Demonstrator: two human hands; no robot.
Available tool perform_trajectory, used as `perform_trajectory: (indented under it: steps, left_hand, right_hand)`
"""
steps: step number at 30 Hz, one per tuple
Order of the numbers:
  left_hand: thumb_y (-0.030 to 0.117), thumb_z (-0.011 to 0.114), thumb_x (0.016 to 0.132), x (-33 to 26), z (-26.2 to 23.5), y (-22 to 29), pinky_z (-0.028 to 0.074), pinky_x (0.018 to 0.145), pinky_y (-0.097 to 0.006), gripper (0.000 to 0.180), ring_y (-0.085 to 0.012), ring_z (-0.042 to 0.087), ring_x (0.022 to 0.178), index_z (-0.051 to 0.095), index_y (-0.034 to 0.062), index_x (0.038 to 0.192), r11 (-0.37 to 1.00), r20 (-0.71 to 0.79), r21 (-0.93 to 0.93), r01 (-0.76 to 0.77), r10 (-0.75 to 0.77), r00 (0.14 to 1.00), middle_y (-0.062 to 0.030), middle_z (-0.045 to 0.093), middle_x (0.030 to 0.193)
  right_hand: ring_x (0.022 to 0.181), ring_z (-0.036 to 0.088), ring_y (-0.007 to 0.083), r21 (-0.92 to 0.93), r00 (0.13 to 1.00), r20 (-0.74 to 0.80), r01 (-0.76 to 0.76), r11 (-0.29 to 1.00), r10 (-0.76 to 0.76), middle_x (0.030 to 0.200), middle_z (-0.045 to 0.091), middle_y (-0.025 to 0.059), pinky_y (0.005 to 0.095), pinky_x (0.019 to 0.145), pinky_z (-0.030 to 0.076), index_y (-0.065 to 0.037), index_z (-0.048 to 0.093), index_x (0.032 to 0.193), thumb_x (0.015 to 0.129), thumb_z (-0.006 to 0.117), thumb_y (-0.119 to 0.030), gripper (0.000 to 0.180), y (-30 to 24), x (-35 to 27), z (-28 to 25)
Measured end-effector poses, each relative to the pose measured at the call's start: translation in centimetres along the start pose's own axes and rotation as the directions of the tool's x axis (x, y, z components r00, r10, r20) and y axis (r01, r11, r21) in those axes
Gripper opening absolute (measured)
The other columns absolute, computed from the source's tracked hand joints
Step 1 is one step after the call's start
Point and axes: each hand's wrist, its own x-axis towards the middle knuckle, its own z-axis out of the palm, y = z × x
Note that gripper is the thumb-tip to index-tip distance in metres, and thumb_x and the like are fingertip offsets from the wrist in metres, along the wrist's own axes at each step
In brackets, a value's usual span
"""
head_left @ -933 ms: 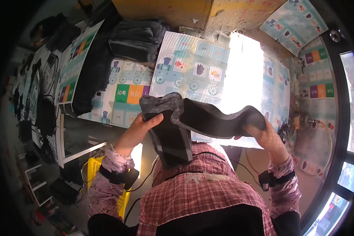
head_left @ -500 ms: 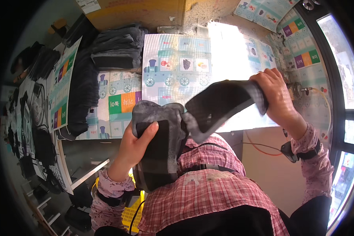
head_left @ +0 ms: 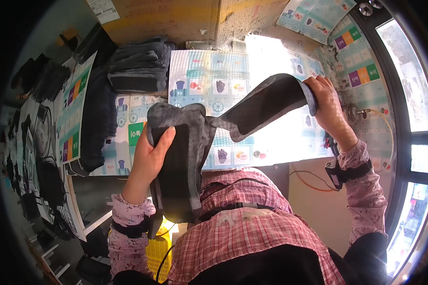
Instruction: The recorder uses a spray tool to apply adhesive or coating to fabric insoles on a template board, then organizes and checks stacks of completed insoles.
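A dark grey garment (head_left: 185,152), thick and felt-like, hangs in front of my chest above the table. My left hand (head_left: 150,156) grips its upper left part, thumb over the front, with the lower part hanging down against my plaid shirt. My right hand (head_left: 327,107) holds the end of a long strip of the same garment (head_left: 266,104), lifted up and out to the right. The strip runs at a slant between both hands.
A table covered with colourful picture mats (head_left: 209,85) lies under the garment. A stack of folded dark garments (head_left: 140,71) sits at its far left, beside a cardboard box (head_left: 166,19). Dark clothes (head_left: 43,156) lie at left, a yellow crate (head_left: 159,251) below, windows (head_left: 404,85) at right.
My right hand has raised its end of the garment up and to the right. My left hand has shifted down onto the garment's left part, and the piece has turned from level to slanted.
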Motion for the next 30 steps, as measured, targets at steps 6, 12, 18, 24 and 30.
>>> perform_trajectory:
  steps: [6, 12, 18, 24, 30]
  left_hand:
    - [0.016, 0.055, 0.088, 0.5, -0.5, 2.0, 0.041, 0.071, -0.019, 0.022, -0.0036, 0.048, 0.079, 0.051, 0.0021, 0.104, 1.0, 0.03, -0.002, -0.025, 0.025, 0.999, 0.0024, 0.055, 0.09]
    - [0.015, 0.055, 0.087, -0.2, -2.5, 6.8, 0.042, 0.081, -0.023, 0.029, -0.0087, 0.052, 0.09, 0.05, 0.0014, 0.112, 0.999, 0.1, 0.001, -0.047, 0.047, 0.994, -0.0028, 0.057, 0.102]
    - [0.015, 0.056, 0.085, 0.6, -3.3, 13.4, 0.041, 0.083, -0.025, 0.032, -0.0104, 0.051, 0.093, 0.048, 0.0006, 0.113, 0.955, 0.194, 0.229, -0.191, 0.148, 0.97, -0.004, 0.056, 0.104]
    - [0.018, 0.057, 0.085, 0.0, -3.6, 16.1, 0.041, 0.082, -0.025, 0.034, -0.0105, 0.051, 0.091, 0.049, 0.0007, 0.112, 0.895, 0.099, 0.405, -0.186, 0.159, 0.982, -0.0042, 0.056, 0.103]
    - [0.02, 0.056, 0.086, -0.1, -3.7, 15.7, 0.042, 0.082, -0.025, 0.035, -0.0116, 0.053, 0.092, 0.048, 0.0005, 0.114, 0.912, 0.131, 0.383, -0.149, 0.107, 0.986, -0.0055, 0.056, 0.104]
  right_hand:
    - [0.084, 0.053, 0.0256, 0.203, 0.885, 0.359, -0.384, 0.901, 0.297, 0.081, 0.057, 0.013, 0.038, 0.073, 0.04, -0.005, 0.055, 0.097, 0.08, 0.059, -0.019, 0.023, 1.0, -1.4, 0.6]
    - [0.12, 0.039, 0.0269, 0.654, 0.928, 0.369, -0.219, 0.724, -0.052, 0.126, 0.045, 0.0156, 0.0415, 0.1, 0.032, -0.01, 0.041, 0.128, 0.075, 0.068, -0.031, 0.063, 0.0, 0.2, -2.3]
    - [0.112, 0.048, 0.0301, 0.817, 0.897, 0.097, 0.176, 0.549, -0.432, 0.116, 0.051, 0.0207, 0.0405, 0.094, 0.038, 0.0, 0.042, 0.123, 0.078, 0.063, -0.038, 0.062, -9.3, 5.2, -0.6]
    - [0.088, 0.058, 0.0251, 0.686, 0.944, -0.152, 0.314, 0.656, -0.293, 0.091, 0.059, 0.0103, 0.0366, 0.084, 0.043, -0.003, 0.052, 0.101, 0.078, 0.065, -0.02, 0.031, -12.5, 5.9, 0.0]
    - [0.071, 0.058, 0.0212, 0.229, 0.809, -0.446, 0.517, 0.825, -0.383, 0.07, 0.058, 0.0037, 0.0344, 0.066, 0.044, -0.009, 0.059, 0.079, 0.069, 0.06, -0.013, 0.011, -12.1, 6.4, -0.7]
